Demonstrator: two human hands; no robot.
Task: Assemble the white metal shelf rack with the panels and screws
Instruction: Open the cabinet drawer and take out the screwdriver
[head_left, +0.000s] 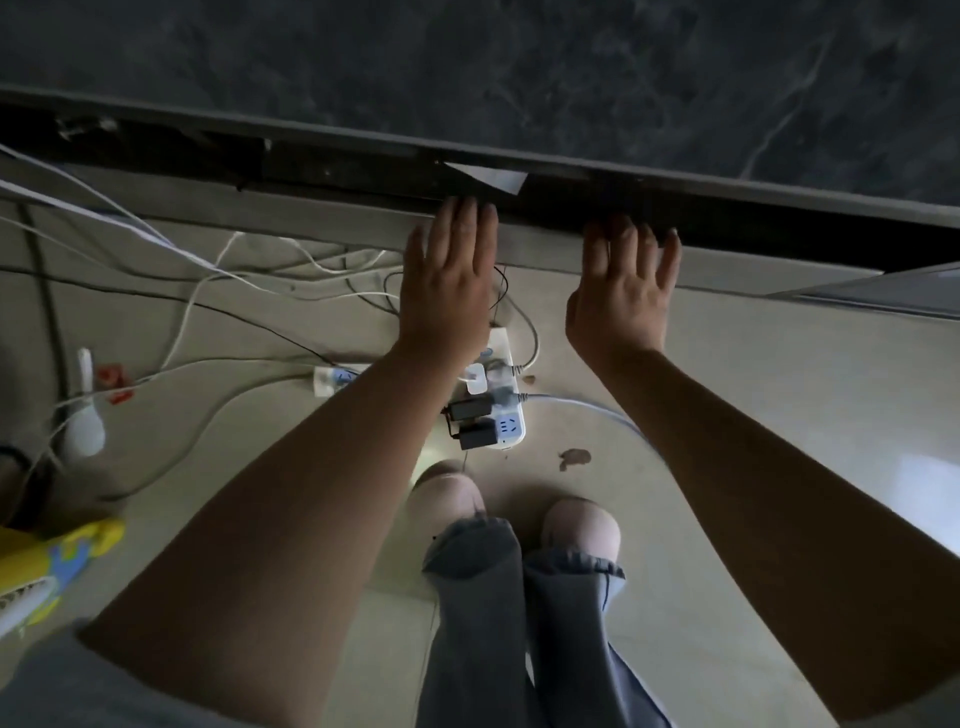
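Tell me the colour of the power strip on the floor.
The power strip is white; head view.

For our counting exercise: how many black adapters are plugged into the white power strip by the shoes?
2. One black adapter sits beside another at the power strip's near end; the left forearm may hide more.

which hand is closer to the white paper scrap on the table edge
The left hand: it reaches up just below the white paper scrap on the dark table edge, while the right hand is farther along to the right.
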